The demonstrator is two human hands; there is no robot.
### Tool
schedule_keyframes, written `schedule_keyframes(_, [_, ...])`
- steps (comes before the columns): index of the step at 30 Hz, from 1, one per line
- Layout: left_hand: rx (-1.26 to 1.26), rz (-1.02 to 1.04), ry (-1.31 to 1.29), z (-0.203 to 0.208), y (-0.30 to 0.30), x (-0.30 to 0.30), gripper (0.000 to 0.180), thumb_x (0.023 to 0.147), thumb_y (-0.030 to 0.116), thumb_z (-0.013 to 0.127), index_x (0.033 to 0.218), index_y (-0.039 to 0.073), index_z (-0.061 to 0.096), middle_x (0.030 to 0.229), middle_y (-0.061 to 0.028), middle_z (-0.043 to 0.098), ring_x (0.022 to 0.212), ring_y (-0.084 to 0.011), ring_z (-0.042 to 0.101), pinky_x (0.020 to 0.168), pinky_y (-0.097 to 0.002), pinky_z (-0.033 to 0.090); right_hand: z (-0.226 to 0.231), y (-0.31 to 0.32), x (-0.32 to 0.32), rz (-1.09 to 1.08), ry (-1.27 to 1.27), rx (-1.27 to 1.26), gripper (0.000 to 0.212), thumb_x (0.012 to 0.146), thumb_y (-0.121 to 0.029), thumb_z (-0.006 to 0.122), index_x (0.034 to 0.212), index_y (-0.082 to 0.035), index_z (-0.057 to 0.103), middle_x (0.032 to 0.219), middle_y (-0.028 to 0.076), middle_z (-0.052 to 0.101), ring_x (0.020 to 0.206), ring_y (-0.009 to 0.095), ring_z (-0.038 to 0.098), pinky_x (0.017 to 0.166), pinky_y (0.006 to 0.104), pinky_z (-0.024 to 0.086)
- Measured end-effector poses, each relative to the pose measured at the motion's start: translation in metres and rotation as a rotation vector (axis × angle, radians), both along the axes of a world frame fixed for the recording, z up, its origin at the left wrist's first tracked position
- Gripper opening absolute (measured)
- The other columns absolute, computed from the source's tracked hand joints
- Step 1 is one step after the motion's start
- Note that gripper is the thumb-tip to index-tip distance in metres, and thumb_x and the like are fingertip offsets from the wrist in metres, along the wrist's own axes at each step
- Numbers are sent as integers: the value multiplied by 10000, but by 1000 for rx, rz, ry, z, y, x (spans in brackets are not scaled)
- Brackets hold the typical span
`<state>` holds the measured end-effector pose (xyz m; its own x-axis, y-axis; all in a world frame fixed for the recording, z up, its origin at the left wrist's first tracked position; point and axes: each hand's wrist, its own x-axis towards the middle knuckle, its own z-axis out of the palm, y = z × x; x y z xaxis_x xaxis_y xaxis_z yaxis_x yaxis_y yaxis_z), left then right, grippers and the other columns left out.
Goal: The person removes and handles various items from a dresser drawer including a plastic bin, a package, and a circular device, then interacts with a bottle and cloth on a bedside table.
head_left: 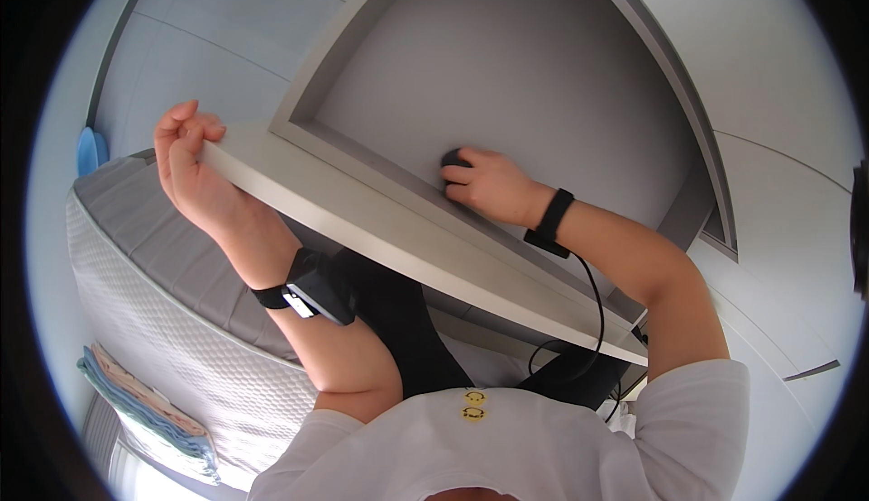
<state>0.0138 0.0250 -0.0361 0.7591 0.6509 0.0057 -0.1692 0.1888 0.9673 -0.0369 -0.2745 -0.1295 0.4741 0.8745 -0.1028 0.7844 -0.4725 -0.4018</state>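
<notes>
A wide drawer point(507, 57) with grey inner walls is pulled out in front of me, its pale front panel point(362, 216) running slantwise across my lap. Inside it, near the front wall, my right hand point(489, 184) has its fingers closed over a small, dark, rounded object point(454, 159). Most of that object is hidden under the fingers, so its kind does not show. At the panel's left end, my left hand point(192, 171) curls its fingers round the corner. Black straps with dark boxes sit on both wrists.
A bed with a grey quilted mattress point(181, 293) stands at the left, folded cloths point(149, 410) beside it. Behind it shows a blue object point(91, 151). White cabinet fronts point(778, 193) are at the right. A black cable point(599, 311) hangs from my right wrist device.
</notes>
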Motion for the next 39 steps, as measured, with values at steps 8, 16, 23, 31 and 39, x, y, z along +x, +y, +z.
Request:
schedule_keyframes(8, [21, 25, 14, 6, 2, 0, 219, 811, 8, 391, 932, -30, 570, 692, -61, 502, 721, -138, 471, 665, -249, 378, 9, -83, 14, -956, 684, 482, 245, 724, 107, 478, 807, -99, 583, 938, 16, 565, 852, 188, 547, 672, 300, 465])
schedule_keyframes(16, [22, 22, 7, 1, 4, 0, 215, 811, 8, 399, 930, -28, 575, 689, -64, 507, 703, -134, 480, 649, -247, 375, 7, -107, -10, -1357, 1273, 803, 327, 771, 110, 495, 1004, -118, 513, 1021, 2, 517, 998, 140, 537, 857, 243, 417])
schedule_keyframes(23, [6, 19, -19, 1, 8, -2, 213, 814, 9, 405, 931, -24, 580, 691, -65, 513, 702, -132, 480, 635, -246, 372, 11, -64, -9, -770, 516, 327, 339, 648, 123, 588, 911, -73, 503, 1048, 66, 516, 1032, 251, 527, 923, 289, 405])
schedule_keyframes(31, [25, 31, -10, 2, -2, 0, 210, 829, 4, 399, 931, -29, 580, 703, -70, 524, 719, -140, 488, 673, -250, 389, 27, 22, 54, -747, 1169, 585, 214, 765, 96, 613, 914, -32, 529, 1143, 39, 570, 1058, 131, 546, 912, 288, 491])
schedule_keyframes(39, [46, 58, 17, 3, -4, 4, 225, 838, 5, 399, 969, -29, 578, 752, -84, 569, 782, -158, 519, 750, -262, 416, 61, 136, 103, -159, 511, 663, 239, 724, 43, 639, 938, -64, 628, 933, 63, 651, 884, 184, 621, 772, 293, 493])
